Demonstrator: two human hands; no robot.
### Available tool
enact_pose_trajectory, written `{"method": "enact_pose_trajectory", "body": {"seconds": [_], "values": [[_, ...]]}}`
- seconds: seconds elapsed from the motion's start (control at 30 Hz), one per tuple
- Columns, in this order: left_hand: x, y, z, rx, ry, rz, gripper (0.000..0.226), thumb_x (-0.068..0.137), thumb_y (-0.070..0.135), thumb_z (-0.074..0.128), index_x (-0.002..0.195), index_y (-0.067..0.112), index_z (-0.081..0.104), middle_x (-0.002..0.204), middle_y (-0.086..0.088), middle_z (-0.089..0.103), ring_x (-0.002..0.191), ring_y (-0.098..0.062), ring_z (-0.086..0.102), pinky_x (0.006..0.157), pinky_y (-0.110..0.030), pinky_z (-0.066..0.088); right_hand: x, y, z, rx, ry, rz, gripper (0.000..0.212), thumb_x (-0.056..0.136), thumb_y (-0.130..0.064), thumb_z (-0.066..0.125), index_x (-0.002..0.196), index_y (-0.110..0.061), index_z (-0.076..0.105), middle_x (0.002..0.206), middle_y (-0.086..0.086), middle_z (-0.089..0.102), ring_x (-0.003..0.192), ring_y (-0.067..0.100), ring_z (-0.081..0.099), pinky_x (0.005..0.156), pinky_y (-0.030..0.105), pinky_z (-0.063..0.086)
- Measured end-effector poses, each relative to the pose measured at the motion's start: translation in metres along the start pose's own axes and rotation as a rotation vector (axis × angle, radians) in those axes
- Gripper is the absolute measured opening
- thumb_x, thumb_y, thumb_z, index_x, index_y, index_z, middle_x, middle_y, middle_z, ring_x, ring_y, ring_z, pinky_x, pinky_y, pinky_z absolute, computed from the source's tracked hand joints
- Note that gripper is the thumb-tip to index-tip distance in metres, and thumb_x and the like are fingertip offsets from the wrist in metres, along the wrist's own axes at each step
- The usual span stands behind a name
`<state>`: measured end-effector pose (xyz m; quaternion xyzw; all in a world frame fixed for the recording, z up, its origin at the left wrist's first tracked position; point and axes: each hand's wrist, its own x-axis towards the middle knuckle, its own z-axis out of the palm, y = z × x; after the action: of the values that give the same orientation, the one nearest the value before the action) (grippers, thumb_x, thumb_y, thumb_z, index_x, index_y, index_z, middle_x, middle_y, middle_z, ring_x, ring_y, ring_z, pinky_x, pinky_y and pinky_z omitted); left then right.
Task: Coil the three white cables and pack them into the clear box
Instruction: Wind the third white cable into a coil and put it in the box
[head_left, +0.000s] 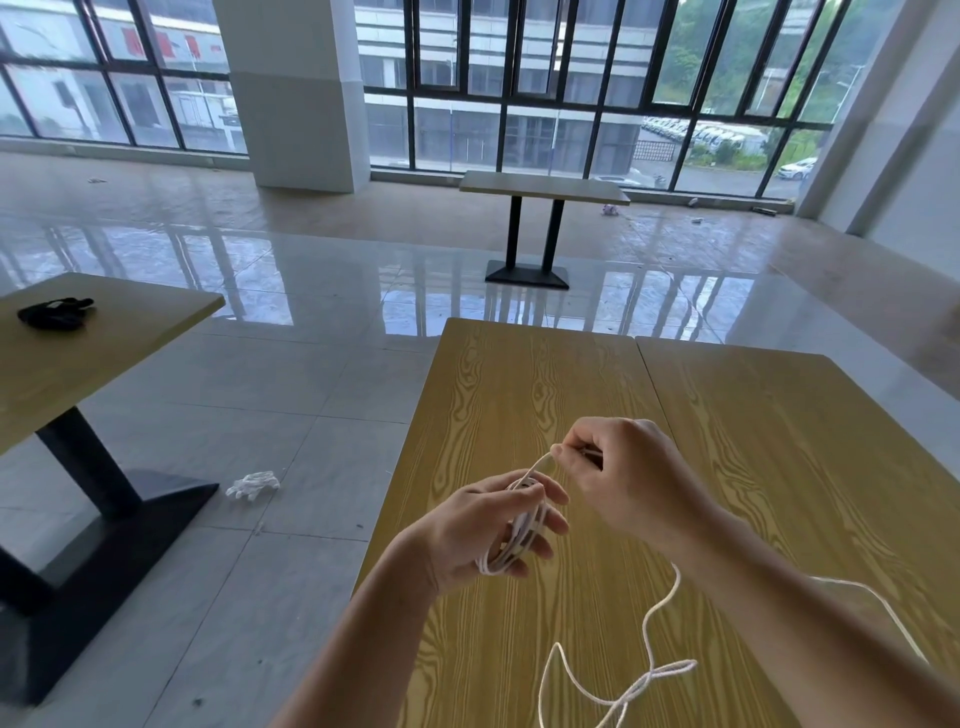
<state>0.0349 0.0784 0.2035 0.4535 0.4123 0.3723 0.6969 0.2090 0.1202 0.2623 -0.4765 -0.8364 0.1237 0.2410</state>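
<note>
Over the wooden table (519, 395), my left hand (488, 530) holds a small coil of white cable (511, 551) wound round its fingers. My right hand (623, 478), just above and to the right, pinches a strand of that same cable (540, 462) near the coil. More loose white cable (649, 670) lies in loops on the table near its front edge, below my right forearm. A thin clear edge with a white line (878, 603) shows at the right behind my forearm; what it is cannot be told.
A second tabletop (779, 415) adjoins on the right. Another table (78, 364) at the left carries a black object (54, 312). A white glove (253, 484) lies on the tiled floor between the tables. A further table (543, 187) stands by the windows.
</note>
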Motion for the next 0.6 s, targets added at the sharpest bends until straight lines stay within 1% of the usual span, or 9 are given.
{"method": "enact_pose_trajectory", "body": {"seconds": [0.07, 0.13, 0.17, 0.27, 0.33, 0.4, 0.47, 0.53, 0.6], "values": [[-0.002, 0.001, 0.000, -0.020, -0.009, 0.009, 0.027, 0.103, 0.032, 0.043, 0.105, 0.019, 0.067, 0.099, -0.010, 0.069, 0.080, -0.022, 0.063, 0.061, -0.030, 0.049, 0.001, 0.003, 0.000, 0.040, 0.002, -0.013, 0.026, 0.095, -0.034, 0.063, 0.071, -0.025, 0.064, 0.055, -0.007, 0.062, 0.049, 0.010, 0.058, 0.052, 0.031, 0.052], [-0.003, 0.001, 0.000, -0.058, -0.017, 0.026, 0.029, 0.102, 0.035, 0.042, 0.102, 0.017, 0.065, 0.096, -0.012, 0.069, 0.077, -0.022, 0.063, 0.058, -0.030, 0.049, 0.003, 0.006, -0.001, 0.103, -0.029, -0.010, 0.023, 0.094, -0.033, 0.064, 0.073, -0.024, 0.068, 0.055, -0.003, 0.063, 0.047, 0.014, 0.056, 0.051, 0.034, 0.052], [-0.003, 0.001, -0.002, -0.081, -0.019, 0.037, 0.029, 0.101, 0.036, 0.044, 0.101, 0.017, 0.065, 0.095, -0.013, 0.068, 0.075, -0.022, 0.063, 0.057, -0.030, 0.048, 0.004, 0.008, -0.002, 0.131, -0.060, -0.010, 0.022, 0.095, -0.031, 0.064, 0.075, -0.025, 0.070, 0.055, -0.002, 0.063, 0.045, 0.011, 0.053, 0.049, 0.031, 0.050], [-0.005, -0.001, -0.012, -0.174, -0.008, 0.080, 0.028, 0.095, 0.038, 0.049, 0.096, 0.017, 0.067, 0.093, -0.015, 0.067, 0.072, -0.023, 0.062, 0.054, -0.029, 0.049, 0.007, 0.017, -0.011, 0.181, -0.149, 0.007, 0.015, 0.095, -0.023, 0.064, 0.085, -0.024, 0.074, 0.055, -0.007, 0.059, 0.042, 0.001, 0.047, 0.042, 0.016, 0.040], [-0.005, -0.002, -0.022, -0.260, 0.014, 0.109, 0.028, 0.093, 0.039, 0.052, 0.094, 0.017, 0.067, 0.093, -0.016, 0.067, 0.071, -0.024, 0.063, 0.054, -0.030, 0.050, 0.010, 0.030, -0.018, 0.176, -0.103, 0.040, 0.013, 0.095, -0.021, 0.064, 0.090, -0.024, 0.075, 0.057, -0.009, 0.061, 0.042, 0.000, 0.048, 0.043, 0.013, 0.039], [-0.006, -0.002, -0.029, -0.313, 0.042, 0.135, 0.029, 0.094, 0.040, 0.051, 0.095, 0.017, 0.068, 0.094, -0.016, 0.068, 0.073, -0.025, 0.064, 0.056, -0.031, 0.051, 0.013, 0.041, -0.020, 0.122, 0.034, 0.064, 0.013, 0.095, -0.020, 0.064, 0.092, -0.024, 0.076, 0.060, -0.010, 0.064, 0.045, 0.001, 0.052, 0.046, 0.011, 0.041], [-0.004, -0.002, -0.031, -0.318, 0.090, 0.164, 0.033, 0.097, 0.038, 0.045, 0.098, 0.017, 0.070, 0.096, -0.017, 0.069, 0.075, -0.025, 0.065, 0.058, -0.033, 0.052, 0.012, 0.044, -0.018, 0.074, 0.165, 0.072, 0.013, 0.094, -0.018, 0.064, 0.089, -0.022, 0.076, 0.058, -0.011, 0.063, 0.045, 0.001, 0.053, 0.048, 0.012, 0.039], [0.001, -0.002, -0.026, -0.347, 0.174, 0.203, 0.037, 0.101, 0.035, 0.039, 0.104, 0.016, 0.071, 0.098, -0.018, 0.069, 0.078, -0.026, 0.066, 0.061, -0.035, 0.053, 0.008, 0.037, -0.011, 0.028, 0.181, 0.054, 0.013, 0.094, -0.016, 0.064, 0.087, -0.018, 0.075, 0.054, -0.015, 0.056, 0.042, -0.002, 0.049, 0.046, 0.012, 0.035], [0.007, -0.001, -0.020, -0.409, 0.273, 0.244, 0.040, 0.105, 0.033, 0.033, 0.113, 0.015, 0.068, 0.102, -0.018, 0.070, 0.082, -0.027, 0.068, 0.065, -0.037, 0.055, 0.002, 0.027, -0.003, -0.002, 0.097, 0.040, 0.014, 0.095, -0.016, 0.062, 0.088, -0.016, 0.074, 0.053, -0.019, 0.051, 0.038, -0.003, 0.046, 0.044, 0.008, 0.030]]}}
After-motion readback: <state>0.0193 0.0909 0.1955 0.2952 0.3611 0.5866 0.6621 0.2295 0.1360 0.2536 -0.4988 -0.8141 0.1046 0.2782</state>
